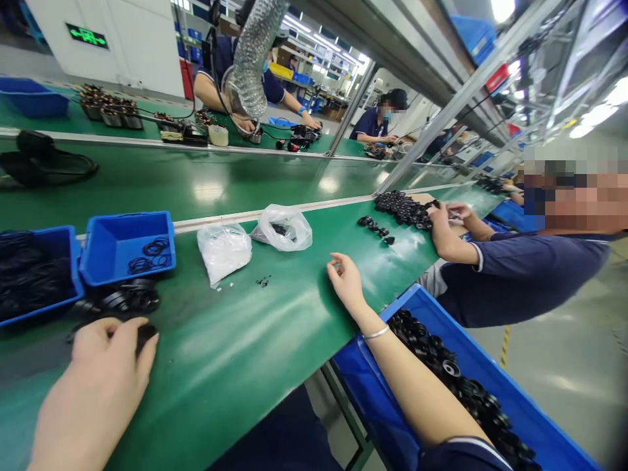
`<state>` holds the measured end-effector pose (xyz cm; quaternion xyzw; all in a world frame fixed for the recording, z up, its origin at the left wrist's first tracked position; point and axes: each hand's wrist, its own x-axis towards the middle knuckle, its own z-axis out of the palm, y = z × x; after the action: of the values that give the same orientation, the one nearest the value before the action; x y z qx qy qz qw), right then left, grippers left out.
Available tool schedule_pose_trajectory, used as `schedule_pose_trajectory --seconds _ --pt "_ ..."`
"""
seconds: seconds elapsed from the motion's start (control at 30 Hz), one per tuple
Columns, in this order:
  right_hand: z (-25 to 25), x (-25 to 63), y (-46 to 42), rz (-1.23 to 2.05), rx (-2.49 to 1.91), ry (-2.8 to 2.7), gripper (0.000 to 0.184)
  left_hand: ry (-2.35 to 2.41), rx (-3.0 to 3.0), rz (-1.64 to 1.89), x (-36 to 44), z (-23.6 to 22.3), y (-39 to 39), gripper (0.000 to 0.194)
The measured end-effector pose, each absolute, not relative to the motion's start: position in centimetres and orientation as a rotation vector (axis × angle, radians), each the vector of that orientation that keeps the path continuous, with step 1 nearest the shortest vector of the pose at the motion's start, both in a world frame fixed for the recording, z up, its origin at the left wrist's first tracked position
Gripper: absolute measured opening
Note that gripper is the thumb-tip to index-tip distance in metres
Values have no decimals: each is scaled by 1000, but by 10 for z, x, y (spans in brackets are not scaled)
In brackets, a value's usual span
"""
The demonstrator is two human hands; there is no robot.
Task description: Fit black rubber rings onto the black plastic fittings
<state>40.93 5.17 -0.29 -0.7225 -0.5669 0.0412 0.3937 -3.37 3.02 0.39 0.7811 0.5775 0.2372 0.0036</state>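
My left hand (98, 373) is at the lower left, its fingers curled round a black part (146, 335) that they mostly hide. Just behind it lie several black round parts (130, 296), in front of the blue bins. Over the middle of the green bench, my right hand (346, 282) has loosely bent fingers with a gap at the thumb, and nothing shows in it. Tiny black pieces (263, 281) are scattered on the bench to its left. Behind them are a white plastic bag (224, 252) and an opened clear bag (284, 229) with dark pieces inside.
A blue bin (128, 245) holds a few black rings; another blue bin (76, 261) is full of them. By my right forearm, a large blue crate (417, 297) contains black parts. A co-worker (530, 275) sits at right beside rows of black parts (402, 208). Metal posts cross the bench.
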Motion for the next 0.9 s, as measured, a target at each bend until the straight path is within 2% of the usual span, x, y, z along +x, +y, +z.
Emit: schedule_pose_trajectory --seconds 0.1,0.23,0.37,0.5,0.57,0.7,0.9 --pt "11 353 44 248 -1616 -1760 18 1772 2619 533 -22 8 26 36" --pt "24 286 49 386 -1389 -2097 8 1710 2510 451 -21 4 26 38" --pt "17 246 73 354 -1431 -2170 8 1667 2108 528 -24 12 25 45" --pt "8 227 91 310 -1528 -2148 7 1421 1458 629 -18 24 23 59" --pt "7 223 93 308 -1542 -2142 10 1283 1258 634 -12 27 21 60" --pt "5 221 90 321 -1526 -2128 9 1102 1142 601 -1 24 14 56" --pt "2 222 93 354 -1480 -2073 10 1097 1160 559 4 17 9 51"
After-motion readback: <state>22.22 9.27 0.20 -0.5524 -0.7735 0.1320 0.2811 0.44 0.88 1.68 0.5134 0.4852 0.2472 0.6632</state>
